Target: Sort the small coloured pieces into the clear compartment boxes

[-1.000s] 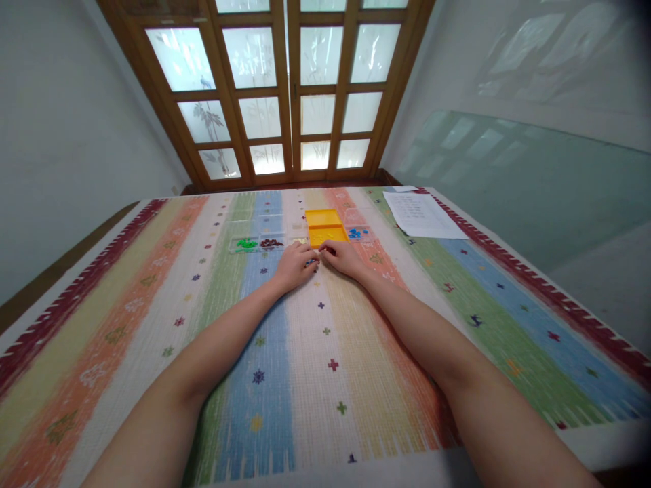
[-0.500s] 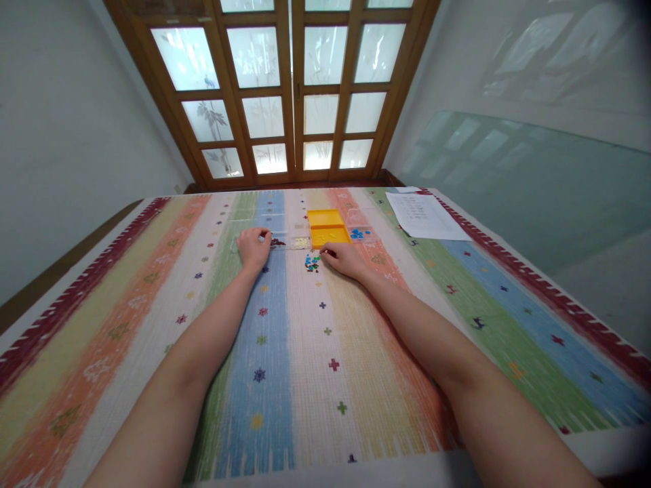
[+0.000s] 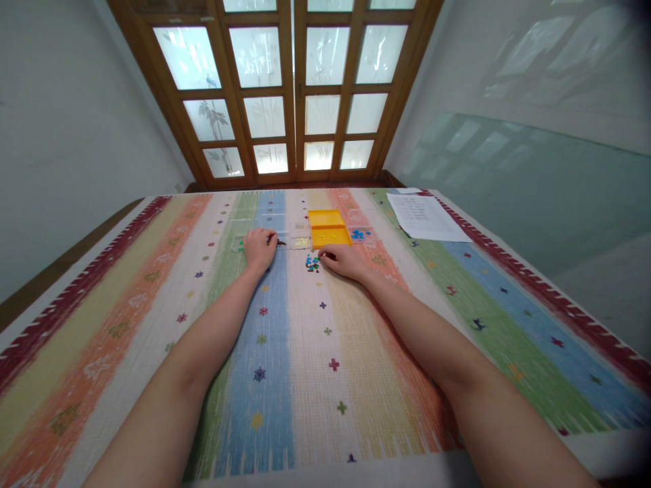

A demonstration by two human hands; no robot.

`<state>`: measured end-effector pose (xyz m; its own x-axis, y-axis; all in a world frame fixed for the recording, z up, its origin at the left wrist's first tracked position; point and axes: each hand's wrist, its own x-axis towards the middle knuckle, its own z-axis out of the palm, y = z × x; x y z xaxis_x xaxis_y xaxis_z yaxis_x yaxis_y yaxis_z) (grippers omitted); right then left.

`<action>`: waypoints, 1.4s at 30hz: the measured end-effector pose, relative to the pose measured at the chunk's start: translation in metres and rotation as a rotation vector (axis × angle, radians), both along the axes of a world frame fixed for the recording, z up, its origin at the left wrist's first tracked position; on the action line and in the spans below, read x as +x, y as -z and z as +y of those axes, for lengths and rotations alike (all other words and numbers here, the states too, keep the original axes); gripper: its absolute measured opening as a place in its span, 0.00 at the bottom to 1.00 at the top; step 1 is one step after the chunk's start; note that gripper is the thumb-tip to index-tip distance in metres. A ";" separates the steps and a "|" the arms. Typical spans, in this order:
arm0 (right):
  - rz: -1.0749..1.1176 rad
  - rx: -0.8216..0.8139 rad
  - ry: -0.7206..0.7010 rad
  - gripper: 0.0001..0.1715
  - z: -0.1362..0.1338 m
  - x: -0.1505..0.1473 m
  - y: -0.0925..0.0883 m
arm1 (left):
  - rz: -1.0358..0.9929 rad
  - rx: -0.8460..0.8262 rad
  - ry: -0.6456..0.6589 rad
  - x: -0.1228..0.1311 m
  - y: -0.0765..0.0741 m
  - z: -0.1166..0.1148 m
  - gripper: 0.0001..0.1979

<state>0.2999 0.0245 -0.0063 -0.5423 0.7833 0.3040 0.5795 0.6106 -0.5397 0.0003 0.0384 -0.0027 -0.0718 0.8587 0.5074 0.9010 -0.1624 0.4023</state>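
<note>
My left hand [image 3: 261,249] is closed, fingers curled together, over a clear box with dark red pieces [image 3: 281,242]. What its fingertips hold, if anything, is too small to make out. To its left, a clear box [image 3: 238,242] with green pieces is partly hidden behind the hand. My right hand [image 3: 340,259] rests in a pinch at the right edge of a small pile of mixed blue, green and dark pieces [image 3: 312,263]. Whatever lies between those fingers cannot be seen clearly.
A yellow open case [image 3: 330,217] stands beyond the pile. Beside it are a clear box of pale yellow pieces [image 3: 301,242] and one of blue pieces [image 3: 361,234]. A printed sheet [image 3: 427,217] lies at the back right on the striped tablecloth [image 3: 300,366].
My left hand has moved right, from the green pieces' box to the dark red pieces, so some green pieces now show. My right hand has shifted slightly left, toward the pile.
</note>
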 end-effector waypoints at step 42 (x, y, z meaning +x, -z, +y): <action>0.067 0.183 0.219 0.07 0.012 0.011 -0.003 | 0.170 -0.059 0.636 0.044 -0.003 -0.026 0.14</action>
